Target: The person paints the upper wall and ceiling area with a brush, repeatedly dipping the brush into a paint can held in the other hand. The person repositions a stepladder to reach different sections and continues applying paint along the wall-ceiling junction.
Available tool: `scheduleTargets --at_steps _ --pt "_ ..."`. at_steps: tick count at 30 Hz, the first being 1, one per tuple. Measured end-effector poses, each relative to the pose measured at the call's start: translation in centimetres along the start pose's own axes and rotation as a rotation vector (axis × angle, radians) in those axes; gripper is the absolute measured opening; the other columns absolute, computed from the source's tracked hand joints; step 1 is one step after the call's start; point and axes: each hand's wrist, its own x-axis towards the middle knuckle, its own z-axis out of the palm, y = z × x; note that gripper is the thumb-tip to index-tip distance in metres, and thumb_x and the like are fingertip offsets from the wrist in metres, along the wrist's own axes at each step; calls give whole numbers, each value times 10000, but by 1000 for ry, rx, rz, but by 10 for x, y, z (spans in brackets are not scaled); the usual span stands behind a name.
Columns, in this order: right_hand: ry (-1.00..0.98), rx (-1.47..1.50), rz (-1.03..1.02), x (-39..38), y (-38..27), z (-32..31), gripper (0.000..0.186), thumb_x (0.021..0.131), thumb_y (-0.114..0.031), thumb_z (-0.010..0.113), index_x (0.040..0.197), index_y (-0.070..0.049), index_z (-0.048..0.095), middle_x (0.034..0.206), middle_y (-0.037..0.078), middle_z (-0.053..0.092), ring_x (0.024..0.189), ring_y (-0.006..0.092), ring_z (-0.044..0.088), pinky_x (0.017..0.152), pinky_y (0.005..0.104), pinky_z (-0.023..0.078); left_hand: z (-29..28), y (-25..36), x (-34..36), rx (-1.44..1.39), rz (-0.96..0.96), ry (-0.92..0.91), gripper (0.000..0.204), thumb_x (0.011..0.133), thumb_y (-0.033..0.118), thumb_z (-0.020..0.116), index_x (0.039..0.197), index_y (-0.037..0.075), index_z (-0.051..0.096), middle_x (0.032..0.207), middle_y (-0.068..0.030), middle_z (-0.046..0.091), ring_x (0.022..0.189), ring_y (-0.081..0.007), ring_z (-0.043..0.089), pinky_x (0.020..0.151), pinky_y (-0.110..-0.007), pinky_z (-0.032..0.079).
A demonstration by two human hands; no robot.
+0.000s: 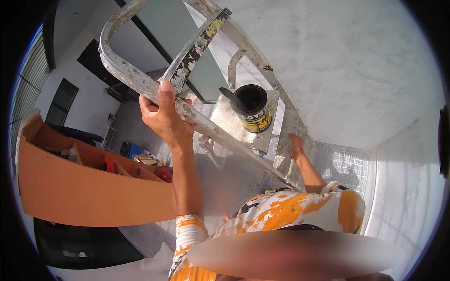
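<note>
1. At the top of the view, our left hand (pixel 164 112) is clenched around the curved top rail of a paint-spattered aluminium ladder (pixel 136 75), thumb pressed up against a crossbar.
2. The ladder's metal is dull grey, crusted with white and yellowish flecks; its bare top tray (pixel 225 119) is scuffed.
3. Toward four o'clock from that hand, our right hand (pixel 296 146) rests on the ladder's side rail; whether it grips or only leans there, we cannot tell.
4. Between the two hands, on the tray, stands an open black paint can (pixel 253 107) with a yellow label, and a dark stick (pixel 230 96) pokes out of it toward ten o'clock.
5. At eight o'clock below us lies an orange shelf unit (pixel 84 192) holding small odds and ends; a blue bucket (pixel 131 149) sits just beyond it on the floor.
6. The ladder's long axis runs from ten o'clock down to four o'clock, its top rail at the ten o'clock end.
7. White wall (pixel 356 61) fills the two o'clock side.
</note>
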Motion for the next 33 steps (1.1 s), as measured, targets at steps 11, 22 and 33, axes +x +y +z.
scheduleTargets --at_steps 11,22,33 --pt "218 -129 -144 -7 -18 -9 533 801 -330 720 1089 116 675 1039 182 659 976 299 588 857 482 470 -1 -19 -2 -71 -52 1 384 884 280 791 1063 2 595 850 -40 581 665 -101 583 508 -281 546" --pt "-2 110 -173 39 2 -21 447 905 -357 654 1105 43 673 1031 111 638 930 244 588 857 430 470 6 -1 -14 -26 -39 -13 344 916 219 692 1130 -21 568 888 -70 585 587 -119 573 483 -275 527" --pt "-13 134 -96 31 -15 -4 487 921 -370 638 1123 73 657 1080 129 641 964 254 589 887 440 469 27 5 -13 -20 -6 -68 453 892 313 681 1156 -21 530 1142 -215 669 548 -146 600 458 -263 539"
